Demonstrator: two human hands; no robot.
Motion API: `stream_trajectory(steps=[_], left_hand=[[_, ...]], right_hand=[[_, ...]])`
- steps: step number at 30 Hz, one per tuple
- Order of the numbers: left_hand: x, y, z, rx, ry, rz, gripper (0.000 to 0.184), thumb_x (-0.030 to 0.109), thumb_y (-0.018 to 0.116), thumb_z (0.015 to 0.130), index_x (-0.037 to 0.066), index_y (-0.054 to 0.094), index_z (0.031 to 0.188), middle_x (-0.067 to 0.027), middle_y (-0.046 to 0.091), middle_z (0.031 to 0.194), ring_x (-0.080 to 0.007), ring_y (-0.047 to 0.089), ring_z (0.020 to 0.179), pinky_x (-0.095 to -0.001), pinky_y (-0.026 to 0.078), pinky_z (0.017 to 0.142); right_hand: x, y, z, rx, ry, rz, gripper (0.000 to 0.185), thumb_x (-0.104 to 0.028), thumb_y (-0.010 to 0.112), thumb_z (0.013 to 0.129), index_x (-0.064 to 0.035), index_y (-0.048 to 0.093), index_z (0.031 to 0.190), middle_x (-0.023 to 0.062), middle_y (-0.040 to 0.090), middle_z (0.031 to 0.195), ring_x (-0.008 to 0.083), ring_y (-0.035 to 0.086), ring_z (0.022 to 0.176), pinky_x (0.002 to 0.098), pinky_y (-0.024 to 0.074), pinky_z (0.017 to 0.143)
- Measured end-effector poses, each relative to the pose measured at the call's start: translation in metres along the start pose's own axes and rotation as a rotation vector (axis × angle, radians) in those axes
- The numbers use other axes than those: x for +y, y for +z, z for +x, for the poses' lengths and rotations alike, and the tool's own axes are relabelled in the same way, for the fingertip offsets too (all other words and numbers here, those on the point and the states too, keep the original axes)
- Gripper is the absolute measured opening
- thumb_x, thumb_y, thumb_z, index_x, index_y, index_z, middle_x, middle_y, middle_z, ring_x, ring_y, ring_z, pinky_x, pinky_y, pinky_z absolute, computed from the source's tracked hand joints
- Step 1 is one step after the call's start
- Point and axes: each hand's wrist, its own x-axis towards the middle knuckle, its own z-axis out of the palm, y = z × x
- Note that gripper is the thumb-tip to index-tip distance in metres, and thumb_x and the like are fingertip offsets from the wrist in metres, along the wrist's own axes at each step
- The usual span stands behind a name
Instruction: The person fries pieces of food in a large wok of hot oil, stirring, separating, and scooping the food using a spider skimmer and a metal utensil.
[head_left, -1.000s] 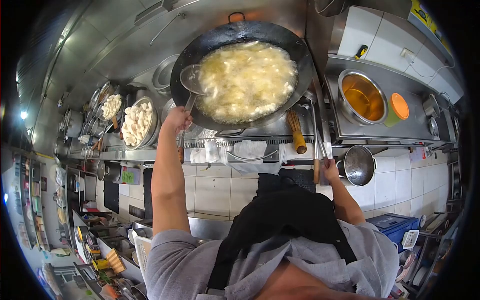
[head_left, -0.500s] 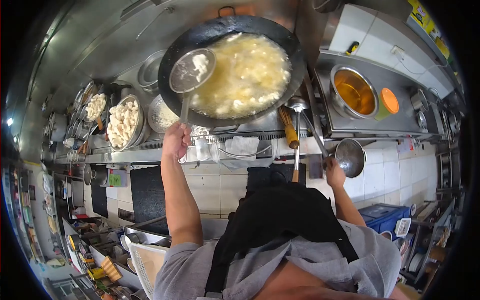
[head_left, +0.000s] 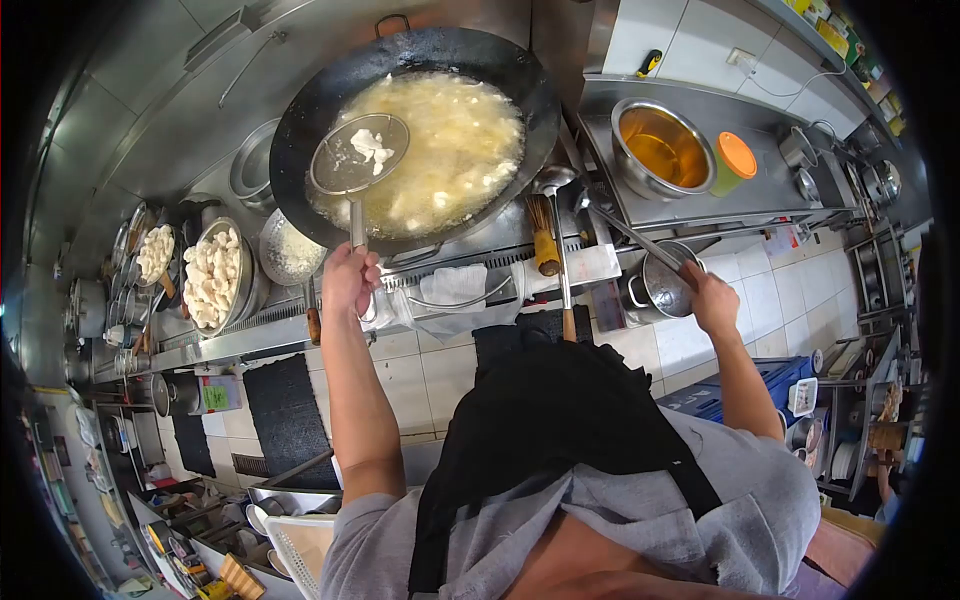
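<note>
My left hand (head_left: 350, 280) is closed round the handle of a round mesh skimmer (head_left: 338, 172), which holds a few pale pieces (head_left: 371, 150) over the left side of a large black wok (head_left: 535, 105). Bubbling oil with pale pieces (head_left: 460, 130) fills the wok. My right hand (head_left: 712, 298) grips a long metal utensil (head_left: 640, 238) right of the wok, above a metal pot (head_left: 668, 285); its small end points toward the stove. Beside the wok lie a ladle (head_left: 563, 260) with a wooden handle end and a bamboo brush (head_left: 543, 235).
Left of the wok are a bowl of pale pieces (head_left: 212, 278), a smaller bowl of them (head_left: 156, 253) and a sieve with crumbs (head_left: 293, 250). On the right counter stand a steel bowl of amber liquid (head_left: 662, 148) and an orange-lidded container (head_left: 736, 158). White cloths (head_left: 450, 290) hang along the stove's front.
The skimmer has risen from the oil's edge with pale pieces in it. My right hand has lifted and moved right with the long utensil. The camera view has shifted.
</note>
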Motion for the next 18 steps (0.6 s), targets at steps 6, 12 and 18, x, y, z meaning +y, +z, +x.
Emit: stream_trajectory(steps=[6,12,18], left_hand=[[-0.006,0.006,-0.001,-0.013,-0.027,-0.023,0.004,0.009,0.046,0.1,0.006,0.045,0.097,-0.0014,0.05,0.073,-0.0085,0.043,0.052,-0.0245,0.038,0.046],[-0.005,0.014,-0.005,-0.023,-0.052,-0.102,0.003,0.008,0.047,0.099,0.007,0.044,0.099,-0.0015,0.049,0.072,-0.0085,0.043,0.052,-0.0244,0.038,0.046],[-0.006,0.02,0.002,-0.011,0.003,0.01,0.005,0.007,0.048,0.098,0.007,0.043,0.097,-0.0023,0.05,0.072,-0.0091,0.045,0.052,-0.0256,0.039,0.045]], right_hand=[[0.053,0.048,-0.053,0.04,0.002,0.666,0.048,-0.009,0.066,0.078,-0.006,0.059,0.125,0.0135,0.071,0.097,0.0289,0.068,0.088,0.0411,0.0513,0.074],[-0.059,0.004,-0.03,-0.303,-0.109,1.33,0.041,-0.005,0.059,0.091,-0.0054,0.043,0.128,-0.0003,0.049,0.072,0.0075,0.047,0.052,0.0237,0.0372,0.044],[-0.168,-0.066,0.08,-0.142,-0.514,0.764,0.061,-0.012,0.063,0.089,-0.0148,0.039,0.144,0.021,0.061,0.118,0.0341,0.063,0.101,0.0389,0.0487,0.087]])
